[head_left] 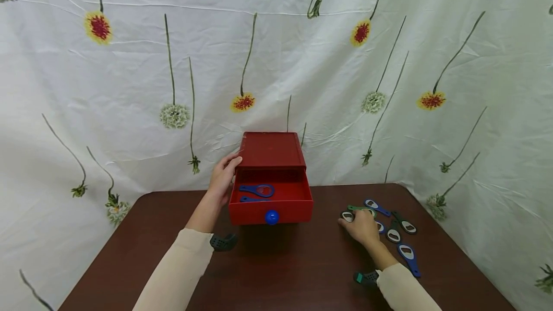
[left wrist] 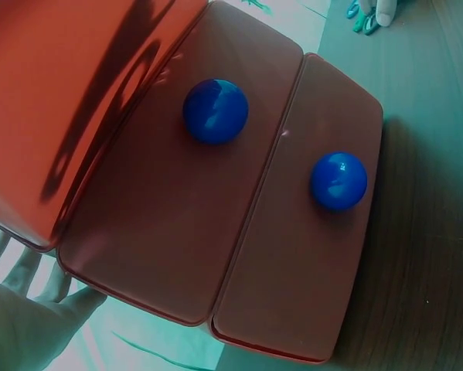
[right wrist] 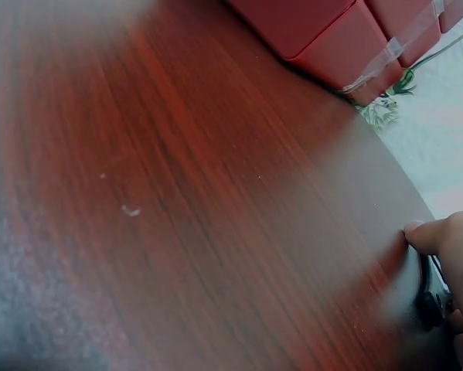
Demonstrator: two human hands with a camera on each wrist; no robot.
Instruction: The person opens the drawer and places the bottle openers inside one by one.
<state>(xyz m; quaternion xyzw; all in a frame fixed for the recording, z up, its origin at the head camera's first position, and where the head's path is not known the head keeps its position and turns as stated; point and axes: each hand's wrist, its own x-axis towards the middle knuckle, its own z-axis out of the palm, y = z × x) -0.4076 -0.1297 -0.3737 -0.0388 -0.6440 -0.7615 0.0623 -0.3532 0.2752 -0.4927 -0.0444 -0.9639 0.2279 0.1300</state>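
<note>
A red drawer cabinet point(head_left: 272, 150) stands at the table's back, its top drawer point(head_left: 294, 212) pulled out by a blue knob point(head_left: 271, 217) side. Inside that drawer lie two blue bottle openers point(head_left: 248, 188). My left hand point(head_left: 222, 176) rests against the cabinet's upper left side, fingers extended; the left wrist view shows them spread along its edge. On the right, my right hand point(head_left: 363, 228) reaches down among several bottle openers, thumb and fingers pinching a black bottle opener point(head_left: 347, 216). A green bottle opener point(head_left: 355, 208) lies right at its fingertips, partly hidden by them.
Blue bottle openers point(head_left: 408, 256) and dark green ones point(head_left: 405, 224) lie loosely around the right hand on the brown table point(head_left: 285, 272). Two closed lower drawers with blue knobs point(left wrist: 216, 112) show in the left wrist view. A flowered white cloth point(head_left: 328, 85) hangs behind.
</note>
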